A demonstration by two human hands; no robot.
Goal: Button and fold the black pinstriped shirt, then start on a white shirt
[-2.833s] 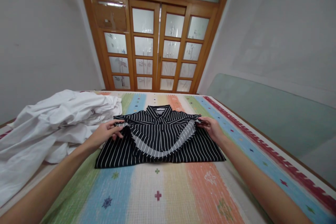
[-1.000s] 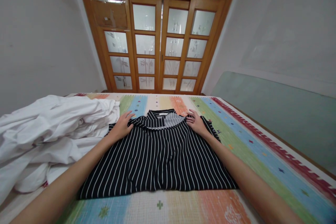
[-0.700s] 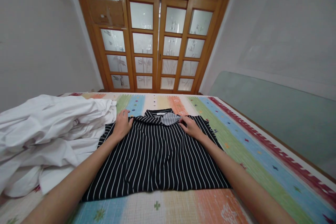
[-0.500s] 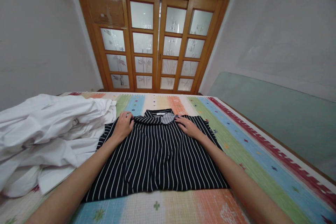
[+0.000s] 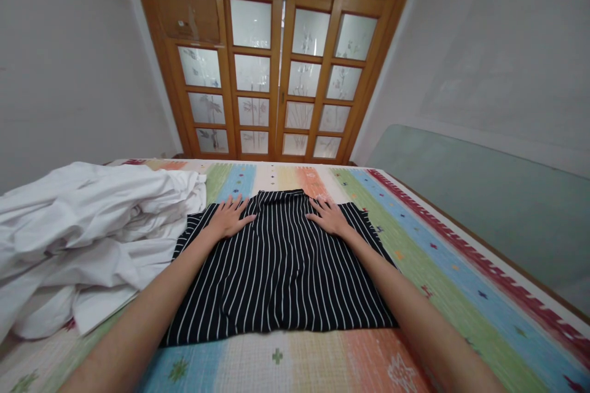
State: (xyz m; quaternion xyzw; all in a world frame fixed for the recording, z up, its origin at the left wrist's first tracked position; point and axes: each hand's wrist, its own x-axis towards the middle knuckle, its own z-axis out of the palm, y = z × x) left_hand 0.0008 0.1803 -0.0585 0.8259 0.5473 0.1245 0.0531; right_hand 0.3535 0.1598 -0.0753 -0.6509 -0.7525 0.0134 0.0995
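Observation:
A black shirt with thin white stripes (image 5: pixel 281 264) lies spread in front of me, its collar end at the far side. My left hand (image 5: pixel 229 218) rests flat on its upper left part, fingers spread. On the upper right part, my right hand (image 5: pixel 328 217) lies palm down with fingers apart. Between the two hands the cloth reaches up to the far edge, and the inside of the collar is covered. A few soft wrinkles run through the middle and near the lower hem.
A heap of white cloth (image 5: pixel 101 221) sits left of the shirt, close to my left forearm. Beneath everything is a colourful striped bedspread (image 5: pixel 442 276). A pale green board (image 5: pixel 479 190) stands along the right side, and wooden glazed doors (image 5: pixel 276 73) are beyond the far edge.
The collar opening and its pale lining, visible before, are now covered by striped cloth. My left hand has moved inward and its bent fingers have spread flat; the right hand's fingers have also spread.

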